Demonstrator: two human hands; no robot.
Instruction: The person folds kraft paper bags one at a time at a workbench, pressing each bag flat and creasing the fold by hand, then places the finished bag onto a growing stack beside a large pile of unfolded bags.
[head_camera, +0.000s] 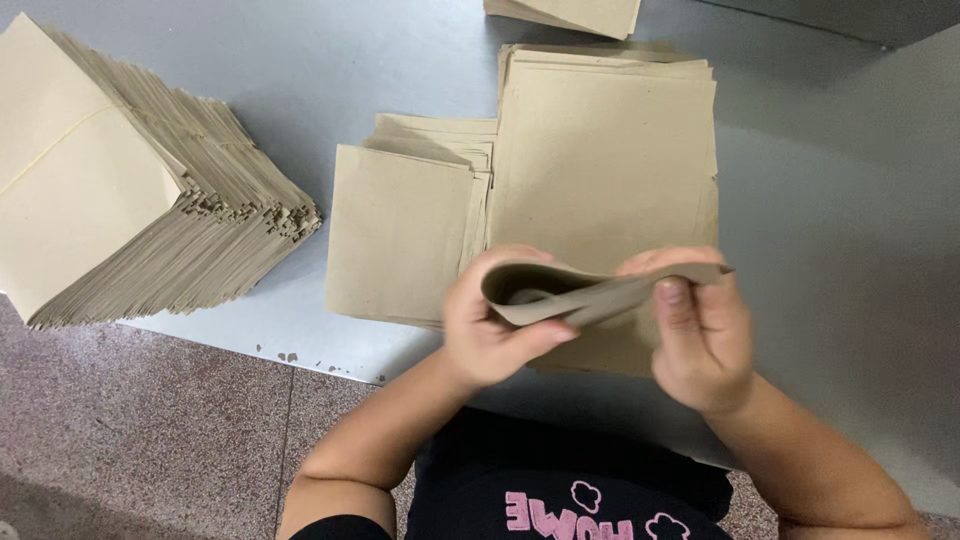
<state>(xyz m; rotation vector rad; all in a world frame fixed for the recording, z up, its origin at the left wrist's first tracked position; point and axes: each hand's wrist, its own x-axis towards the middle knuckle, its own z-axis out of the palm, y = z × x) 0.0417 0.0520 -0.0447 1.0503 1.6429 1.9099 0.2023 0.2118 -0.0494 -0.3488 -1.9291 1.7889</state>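
We pinch the curled tan paper sheet (590, 290) with left hand (490, 335) and right hand (700, 345) (both closed on it); we'd best keep edges aligned, pressing evenly.

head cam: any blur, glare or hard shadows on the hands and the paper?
Head view: soft even light, no glare. Left hand and right hand slightly motion-blurred, as is the folded brown sheet they hold. Faint soft shadows beside the paper stacks on the grey table; the fanned stack is sharp.
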